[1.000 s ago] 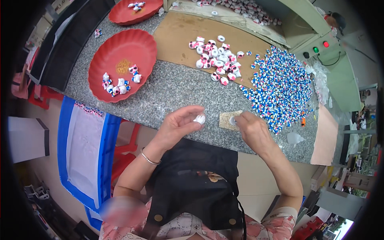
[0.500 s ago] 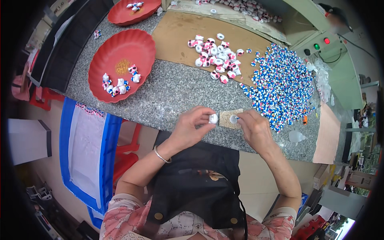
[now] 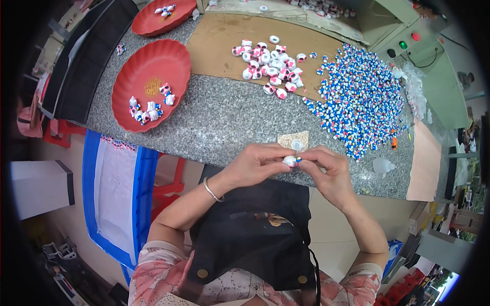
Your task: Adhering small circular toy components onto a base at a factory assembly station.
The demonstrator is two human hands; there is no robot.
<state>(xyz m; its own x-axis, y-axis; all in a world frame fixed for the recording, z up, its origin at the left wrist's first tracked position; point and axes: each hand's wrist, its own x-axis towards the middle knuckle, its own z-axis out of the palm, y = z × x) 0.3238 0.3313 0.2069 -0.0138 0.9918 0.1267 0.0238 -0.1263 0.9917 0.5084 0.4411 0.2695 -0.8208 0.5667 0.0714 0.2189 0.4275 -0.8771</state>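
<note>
Between the fingertips of my left hand (image 3: pixel 258 162) is a white toy figure head (image 3: pixel 289 161). My right hand (image 3: pixel 329 168) pinches a small blue toy body (image 3: pixel 298 161) against the side of that head, so the two pieces meet just off the counter's front edge. The exact join is too small to make out. Just beyond my fingers, a small round clear dish (image 3: pixel 297 145) rests on a tan speckled pad (image 3: pixel 286 137).
Loose white-and-pink heads (image 3: pixel 275 64) lie mostly on a brown board (image 3: pixel 214 46). Right of them spreads a big heap of blue bodies (image 3: pixel 362 102). A red scalloped bowl (image 3: pixel 173 56) with several joined figures stands left. A squeeze bottle (image 3: pixel 383 165) lies near the right front.
My right hand has left the small dish and come toward me, bringing the blue body to the head. My left hand has moved right and nearer with the head.
</note>
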